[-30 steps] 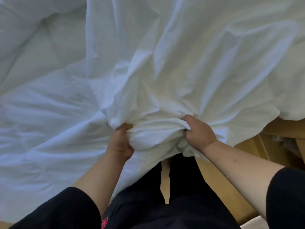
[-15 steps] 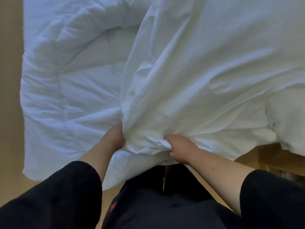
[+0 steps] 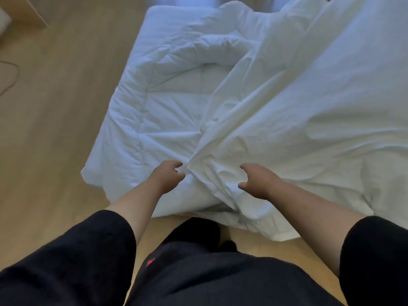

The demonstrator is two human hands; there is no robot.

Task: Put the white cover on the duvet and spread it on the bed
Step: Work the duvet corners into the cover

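The quilted white duvet (image 3: 167, 111) lies spread out, its left part bare, with a corner hanging low at the near left. The smooth white cover (image 3: 309, 111) lies over its right part, and creases run from its near left edge toward my hands. My left hand (image 3: 169, 176) has its fingers curled and pinches the cover's edge where it meets the duvet. My right hand (image 3: 258, 183) hovers over or lightly touches the cover, thumb and fingers spread in a loose curve, holding nothing.
Light wooden floor (image 3: 50, 129) runs along the left and under my feet (image 3: 198, 230). A thin dark cable (image 3: 13, 74) lies on the floor at the far left. A pale box or piece of furniture (image 3: 28, 12) stands at the top left corner.
Both hands were gripping a bunch of the cover. The right hand has let go and opened, the fabric has dropped flatter, and the view has pulled back, so floor now shows.
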